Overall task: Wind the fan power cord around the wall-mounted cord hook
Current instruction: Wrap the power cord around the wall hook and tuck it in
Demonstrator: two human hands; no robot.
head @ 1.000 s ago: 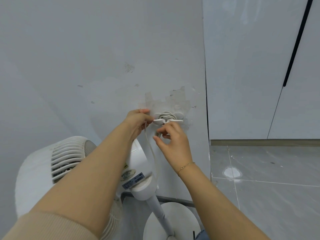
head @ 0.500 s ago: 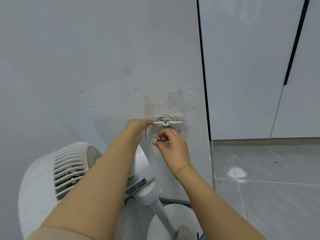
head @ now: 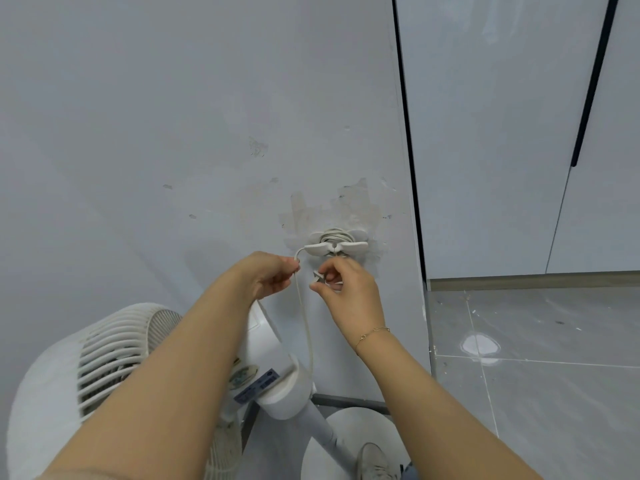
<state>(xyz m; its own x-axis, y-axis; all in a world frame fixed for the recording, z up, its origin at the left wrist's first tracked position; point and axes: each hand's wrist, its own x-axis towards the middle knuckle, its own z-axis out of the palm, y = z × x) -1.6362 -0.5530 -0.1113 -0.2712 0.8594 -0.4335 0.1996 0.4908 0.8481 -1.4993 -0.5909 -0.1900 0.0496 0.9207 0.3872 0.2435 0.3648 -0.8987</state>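
Head view shows most of the cord [head: 305,318] already wound on the wall hook [head: 335,244]; the left hand [head: 268,276] pinches the slack; the right hand [head: 343,287] pinches the plug end under the hook; tuck it in tight, I think.

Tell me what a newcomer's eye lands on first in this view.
First, the two hands at the wall: the left hand pinches the white power cord, and the right hand holds the plug end just beneath the wall-mounted cord hook, which already carries several coils. Next, the white fan at lower left, its stand running down to a round base. Around the hook, the wall paint is patchy.
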